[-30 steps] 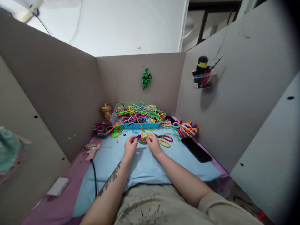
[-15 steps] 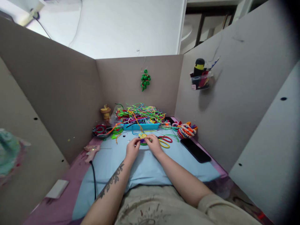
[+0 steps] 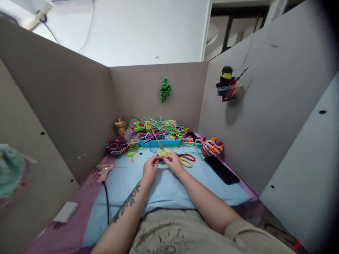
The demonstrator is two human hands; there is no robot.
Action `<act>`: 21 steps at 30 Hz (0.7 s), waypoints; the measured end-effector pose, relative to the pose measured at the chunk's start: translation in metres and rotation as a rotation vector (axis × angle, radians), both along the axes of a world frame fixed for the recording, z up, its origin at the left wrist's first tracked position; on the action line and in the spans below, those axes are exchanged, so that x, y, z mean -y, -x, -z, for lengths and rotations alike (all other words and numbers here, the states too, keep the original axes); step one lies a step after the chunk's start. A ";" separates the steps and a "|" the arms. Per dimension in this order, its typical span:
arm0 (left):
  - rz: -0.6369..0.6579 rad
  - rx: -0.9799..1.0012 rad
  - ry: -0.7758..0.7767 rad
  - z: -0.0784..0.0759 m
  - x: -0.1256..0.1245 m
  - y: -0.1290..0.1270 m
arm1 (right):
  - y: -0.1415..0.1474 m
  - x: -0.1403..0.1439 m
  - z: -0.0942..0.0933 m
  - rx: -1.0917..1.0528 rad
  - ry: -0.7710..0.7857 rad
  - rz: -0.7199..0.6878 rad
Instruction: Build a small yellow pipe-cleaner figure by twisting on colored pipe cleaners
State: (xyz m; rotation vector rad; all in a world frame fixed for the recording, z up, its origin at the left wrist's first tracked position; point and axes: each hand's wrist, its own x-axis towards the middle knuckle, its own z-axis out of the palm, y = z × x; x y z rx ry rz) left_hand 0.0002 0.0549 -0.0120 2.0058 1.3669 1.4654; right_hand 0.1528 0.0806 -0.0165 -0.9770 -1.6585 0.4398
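Basically both hands pinch the small coiled piece at frame centre: left hand and right hand closed on it. I'd keep fingertips tight, clear of scissors just right.

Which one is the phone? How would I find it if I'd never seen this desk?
Start at the light blue mat that covers the desk inside the grey cardboard walls. Go to the mat's right edge, past the right hand and the red and yellow scissors. The phone lies flat there, a plain black slab, the only dark, smooth thing near all the bright cords.
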 end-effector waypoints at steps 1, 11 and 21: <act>-0.001 0.002 0.001 0.000 0.000 0.000 | 0.000 0.000 0.000 0.010 0.002 -0.004; 0.002 0.014 0.023 0.001 0.000 0.000 | 0.000 0.002 -0.002 -0.007 0.005 -0.047; -0.050 0.216 0.141 0.002 -0.006 0.000 | -0.008 -0.008 0.000 -0.278 0.026 0.105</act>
